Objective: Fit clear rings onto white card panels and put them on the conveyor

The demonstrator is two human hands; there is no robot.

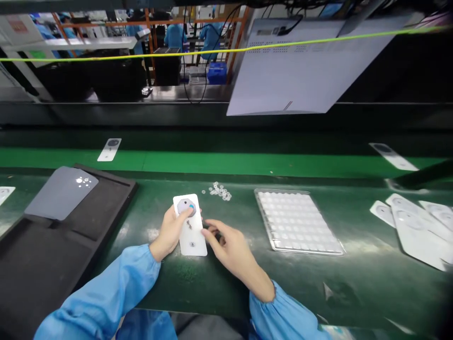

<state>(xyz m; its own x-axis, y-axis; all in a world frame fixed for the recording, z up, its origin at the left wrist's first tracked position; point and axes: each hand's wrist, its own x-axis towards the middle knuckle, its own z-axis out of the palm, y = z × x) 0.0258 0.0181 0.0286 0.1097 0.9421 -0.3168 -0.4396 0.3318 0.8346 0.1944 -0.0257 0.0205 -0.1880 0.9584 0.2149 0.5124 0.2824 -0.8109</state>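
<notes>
My left hand (170, 231) grips a white rectangular card (193, 238) by its left edge, with the thumb lying near a round grey disc (186, 208) at the card's top end. Small dark marks show on the card's lower part. My right hand (230, 250) hovers at the card's right edge, its fingertips bunched together. Whether they touch the card or pinch something small is hidden. Just beyond the card lies a small heap of clear rings (220, 191). Both blue sleeves enter from the bottom.
A clear blister tray (295, 222) sits to my right, beyond it overlapping white cards (414, 231). A black foam-lined tray (60, 250) with a grey panel (60, 193) lies left. A green conveyor belt (212, 163) carries white cards. Co-workers in blue (175, 35) stand beyond.
</notes>
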